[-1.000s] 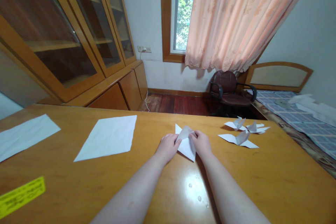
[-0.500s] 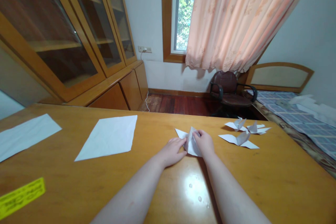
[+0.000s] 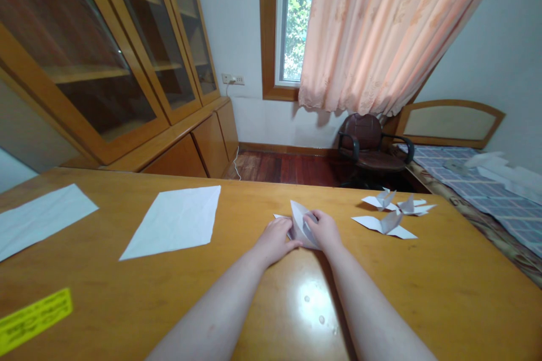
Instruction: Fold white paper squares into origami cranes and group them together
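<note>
A small, partly folded white paper piece stands on the wooden table between my hands. My left hand lies on the table with its fingers pressed on the paper's lower left edge. From the right side, my right hand pinches the paper with curled fingers. One pointed flap sticks up between the two hands.
Two flat white sheets, one left of my hands and another at the far left edge. Folded paper figures lie to the right. A yellow label is stuck near the front left. Cabinets, an office chair and a bed lie beyond.
The paper went from a flat triangle held low to a narrower, more folded shape with a flap standing up. Both hands shifted slightly on it.
</note>
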`<state>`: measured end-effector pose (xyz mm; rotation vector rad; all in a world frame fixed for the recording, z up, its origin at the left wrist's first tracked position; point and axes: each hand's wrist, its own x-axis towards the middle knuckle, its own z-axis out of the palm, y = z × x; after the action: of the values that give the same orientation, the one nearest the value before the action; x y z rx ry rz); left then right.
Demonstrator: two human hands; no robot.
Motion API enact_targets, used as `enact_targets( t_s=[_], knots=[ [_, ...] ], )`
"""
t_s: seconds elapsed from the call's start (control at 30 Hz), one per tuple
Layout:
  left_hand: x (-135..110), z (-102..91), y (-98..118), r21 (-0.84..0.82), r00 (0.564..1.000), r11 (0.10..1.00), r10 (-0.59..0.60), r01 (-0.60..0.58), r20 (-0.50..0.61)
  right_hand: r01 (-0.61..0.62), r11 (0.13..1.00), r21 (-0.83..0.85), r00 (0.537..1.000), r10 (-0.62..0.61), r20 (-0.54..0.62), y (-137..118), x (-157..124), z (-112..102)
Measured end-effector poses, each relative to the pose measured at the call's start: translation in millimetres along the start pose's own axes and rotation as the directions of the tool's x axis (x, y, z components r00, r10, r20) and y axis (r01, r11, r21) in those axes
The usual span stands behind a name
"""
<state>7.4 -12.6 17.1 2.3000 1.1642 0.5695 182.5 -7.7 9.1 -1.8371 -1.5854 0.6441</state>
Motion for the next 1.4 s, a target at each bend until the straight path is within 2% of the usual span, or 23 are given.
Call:
enact_targets(
  t_s=[0.1, 0.27, 0.43, 0.5, 0.57, 0.63, 0.73, 0.8, 0.9, 1.13, 1.4],
  knots=[
    [0.4, 1.2, -0.7, 0.000, 1.000, 1.000, -0.024, 0.024, -0.015, 0.015, 1.000, 0.014, 1.000, -0.015, -0.008, 2.7, 1.7, 1.6],
    [0.6, 0.5, 1.8, 0.002, 0.997, 0.997, -0.072, 0.072, -0.019, 0.103, 0.995, -0.013, 0.973, -0.104, -0.208, 5.3, 1.7, 0.9],
    [0.9, 3.1, -2.7, 0.005, 0.996, 0.998, -0.066, 0.067, -0.057, 0.351, 0.936, -0.036, 0.919, -0.351, -0.178, 0.1, -3.5, -3.0],
    [1.0, 4.4, -4.7, 0.015, 0.995, 0.997, -0.075, 0.076, -0.062, 0.385, 0.922, -0.047, 0.894, -0.385, -0.230, -1.6, -5.1, -4.7],
    [1.1, 5.1, -5.5, 0.020, 0.994, 0.996, -0.085, 0.086, -0.065, 0.379, 0.925, -0.033, 0.887, -0.373, -0.272, -3.2, -6.6, -6.0],
    [1.3, 4.9, -5.0, 0.017, 0.994, 0.996, -0.088, 0.090, -0.068, 0.378, 0.926, 0.011, 0.905, -0.367, -0.214, -5.8, -8.7, -6.7],
    [1.3, 3.8, -3.4, 0.024, 0.992, 0.994, -0.102, 0.104, -0.068, 0.368, 0.928, 0.062, 0.930, -0.367, -0.016, -11.4, -13.1, -6.1],
    [1.2, 3.4, -2.9, 0.035, 0.991, 0.993, -0.112, 0.114, -0.068, 0.354, 0.932, 0.077, 0.928, -0.360, 0.095, -15.1, -15.8, -5.4],
    [0.9, 3.4, -3.5, 0.053, 0.991, 0.991, -0.117, 0.120, -0.066, 0.349, 0.930, 0.114, 0.910, -0.366, 0.195, -18.8, -18.4, -4.6],
    [0.9, 3.8, -3.5, 0.065, 0.991, 0.991, -0.114, 0.119, -0.068, 0.364, 0.926, 0.098, 0.904, -0.377, 0.202, -18.5, -17.9, -1.6],
    [0.9, 1.0, 0.6, 0.021, 0.993, 0.994, -0.103, 0.104, -0.065, 0.352, 0.922, 0.161, 0.906, -0.379, 0.186, -17.9, -17.8, -3.7]
  ],
)
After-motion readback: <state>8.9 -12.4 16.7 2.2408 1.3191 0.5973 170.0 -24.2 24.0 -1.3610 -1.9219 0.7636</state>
